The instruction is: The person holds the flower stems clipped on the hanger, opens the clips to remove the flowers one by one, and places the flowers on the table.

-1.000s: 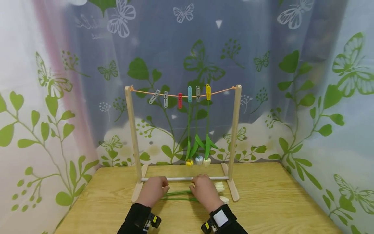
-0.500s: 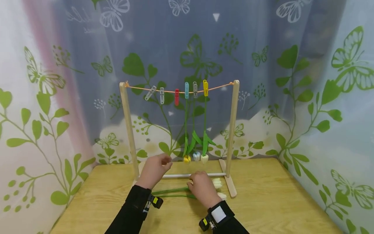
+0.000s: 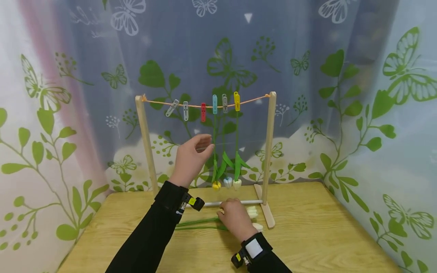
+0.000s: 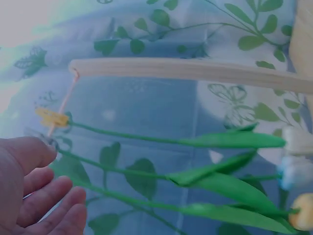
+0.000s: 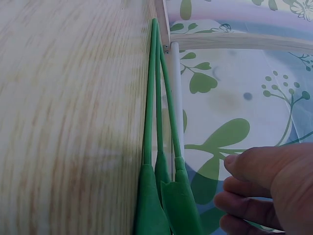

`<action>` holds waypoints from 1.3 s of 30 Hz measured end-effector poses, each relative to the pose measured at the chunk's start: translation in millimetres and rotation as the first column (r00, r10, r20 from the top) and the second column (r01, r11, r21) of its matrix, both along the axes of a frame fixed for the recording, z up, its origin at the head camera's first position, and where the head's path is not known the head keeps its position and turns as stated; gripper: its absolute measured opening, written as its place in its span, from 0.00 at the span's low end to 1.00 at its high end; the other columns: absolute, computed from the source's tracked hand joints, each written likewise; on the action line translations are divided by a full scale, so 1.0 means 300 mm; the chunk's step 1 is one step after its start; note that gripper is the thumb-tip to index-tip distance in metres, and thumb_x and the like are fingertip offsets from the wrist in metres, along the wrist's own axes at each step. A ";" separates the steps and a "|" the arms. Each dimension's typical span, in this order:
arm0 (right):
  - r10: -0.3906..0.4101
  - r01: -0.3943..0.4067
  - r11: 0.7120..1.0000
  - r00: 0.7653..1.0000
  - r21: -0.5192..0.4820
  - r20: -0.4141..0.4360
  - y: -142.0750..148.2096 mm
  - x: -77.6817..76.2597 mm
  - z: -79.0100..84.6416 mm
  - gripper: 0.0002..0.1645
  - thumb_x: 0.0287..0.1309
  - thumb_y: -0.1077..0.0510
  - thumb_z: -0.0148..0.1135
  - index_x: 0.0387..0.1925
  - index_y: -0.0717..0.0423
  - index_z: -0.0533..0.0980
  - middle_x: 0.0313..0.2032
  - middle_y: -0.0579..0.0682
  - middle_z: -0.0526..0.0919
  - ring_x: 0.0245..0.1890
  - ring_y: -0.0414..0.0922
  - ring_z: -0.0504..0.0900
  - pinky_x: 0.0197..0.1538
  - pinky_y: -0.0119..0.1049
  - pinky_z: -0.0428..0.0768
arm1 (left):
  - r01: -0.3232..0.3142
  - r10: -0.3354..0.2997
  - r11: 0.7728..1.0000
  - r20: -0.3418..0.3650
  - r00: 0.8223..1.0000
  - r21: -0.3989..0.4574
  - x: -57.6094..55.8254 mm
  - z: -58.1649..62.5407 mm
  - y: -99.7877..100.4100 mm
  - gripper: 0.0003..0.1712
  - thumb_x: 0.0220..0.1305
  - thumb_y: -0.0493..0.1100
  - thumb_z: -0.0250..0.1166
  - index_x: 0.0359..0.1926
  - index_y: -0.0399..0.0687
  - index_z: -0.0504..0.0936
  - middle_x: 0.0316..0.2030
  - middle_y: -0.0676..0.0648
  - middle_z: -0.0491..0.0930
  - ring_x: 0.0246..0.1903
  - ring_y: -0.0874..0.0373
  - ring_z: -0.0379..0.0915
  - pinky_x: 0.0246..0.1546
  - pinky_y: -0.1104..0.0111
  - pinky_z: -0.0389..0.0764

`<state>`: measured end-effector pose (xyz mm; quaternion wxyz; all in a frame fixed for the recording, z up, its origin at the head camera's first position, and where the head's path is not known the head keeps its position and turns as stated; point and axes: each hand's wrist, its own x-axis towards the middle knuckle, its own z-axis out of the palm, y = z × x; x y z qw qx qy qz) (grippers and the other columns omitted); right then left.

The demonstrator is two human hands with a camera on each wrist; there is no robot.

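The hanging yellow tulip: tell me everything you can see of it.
The yellow tulip hangs upside down, leftmost of three on the cord in the head view, a light blue clothespin at its top. It has a small rounded bloom, a long thin green stem and pointed green foliage near the bloom; it looks artificial. The left hand is beside the stem; whether they touch is unclear.
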<state>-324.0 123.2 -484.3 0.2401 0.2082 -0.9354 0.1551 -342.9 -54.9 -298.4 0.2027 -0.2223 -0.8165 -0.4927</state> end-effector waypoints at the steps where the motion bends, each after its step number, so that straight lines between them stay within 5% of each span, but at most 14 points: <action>1: 0.001 -0.001 1.000 1.000 0.001 0.003 0.000 0.001 0.000 0.07 0.64 0.57 0.80 0.33 0.56 0.91 0.32 0.49 0.91 0.34 0.45 0.88 0.50 0.45 0.87 | -0.003 0.003 1.000 -0.008 1.000 0.009 0.001 0.018 0.009 0.23 0.84 0.51 0.64 0.74 0.60 0.78 0.69 0.50 0.82 0.69 0.56 0.79 0.74 0.65 0.80; 7: 0.005 -0.006 1.000 1.000 0.012 0.029 -0.002 0.002 0.001 0.06 0.64 0.57 0.80 0.35 0.56 0.91 0.34 0.50 0.92 0.36 0.46 0.89 0.54 0.47 0.87 | -0.048 0.049 0.998 -0.020 0.999 0.032 -0.022 0.080 0.045 0.26 0.84 0.52 0.64 0.77 0.59 0.76 0.72 0.50 0.80 0.72 0.55 0.77 0.73 0.65 0.81; 16: 0.023 -0.023 1.000 0.999 0.008 0.032 -0.010 0.022 0.008 0.05 0.64 0.57 0.80 0.35 0.55 0.92 0.32 0.48 0.91 0.34 0.45 0.87 0.50 0.45 0.89 | -0.097 0.092 0.993 0.070 0.993 0.064 -0.077 0.128 0.064 0.33 0.85 0.52 0.63 0.83 0.53 0.68 0.78 0.47 0.75 0.76 0.49 0.74 0.74 0.61 0.81; 29: 0.011 -0.012 1.000 0.998 0.009 0.059 -0.005 0.016 0.009 0.06 0.65 0.56 0.80 0.36 0.55 0.92 0.33 0.48 0.91 0.35 0.44 0.88 0.53 0.45 0.88 | -0.090 0.087 0.993 0.040 0.995 0.082 -0.144 0.169 0.097 0.28 0.84 0.51 0.63 0.77 0.49 0.77 0.70 0.43 0.83 0.69 0.48 0.81 0.68 0.59 0.86; 39: 0.012 -0.012 1.000 1.000 0.019 0.000 0.000 0.016 0.012 0.09 0.64 0.56 0.81 0.29 0.53 0.90 0.27 0.46 0.88 0.30 0.43 0.85 0.51 0.45 0.87 | -0.095 0.094 0.989 0.010 0.995 0.117 -0.161 0.185 0.123 0.19 0.83 0.47 0.65 0.66 0.44 0.85 0.59 0.43 0.88 0.59 0.47 0.85 0.60 0.54 0.90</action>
